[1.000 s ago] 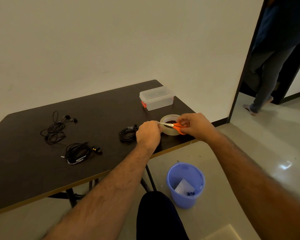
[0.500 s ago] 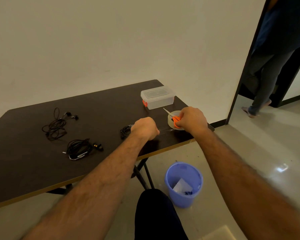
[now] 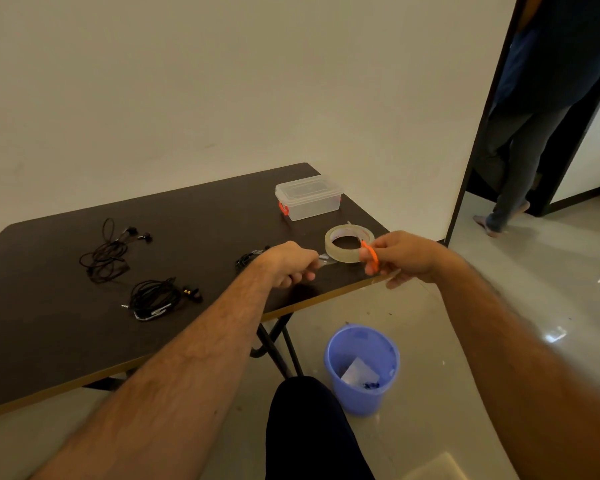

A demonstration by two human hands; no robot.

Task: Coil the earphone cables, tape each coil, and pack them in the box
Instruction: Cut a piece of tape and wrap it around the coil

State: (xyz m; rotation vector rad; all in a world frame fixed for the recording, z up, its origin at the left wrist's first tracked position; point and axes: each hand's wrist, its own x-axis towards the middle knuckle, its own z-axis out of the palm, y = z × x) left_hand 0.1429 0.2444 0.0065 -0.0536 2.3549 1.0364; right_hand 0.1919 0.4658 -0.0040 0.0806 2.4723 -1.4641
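A roll of clear tape (image 3: 349,243) lies near the right front corner of the dark table (image 3: 66,334). My left hand (image 3: 288,263) pinches a short strip of tape (image 3: 326,258) just left of the roll. My right hand (image 3: 400,256) grips orange-handled scissors (image 3: 370,255) beside the roll, over the table edge. A coiled black earphone (image 3: 248,258) sits partly hidden behind my left hand. Two more black earphone bundles lie to the left, one loose (image 3: 110,251) and one coiled (image 3: 158,298). The clear lidded box (image 3: 308,197) with orange clips stands closed at the back right.
A blue plastic bin (image 3: 362,368) with scraps stands on the floor below the table's corner. My dark-clothed knee (image 3: 309,427) is at the bottom centre. A person's legs (image 3: 513,188) are in the doorway at the right. Folding table legs (image 3: 278,344) cross beneath.
My right hand has drawn the scissors back from over the roll to its near right side. My left hand now holds a short tape strip apart from the roll.
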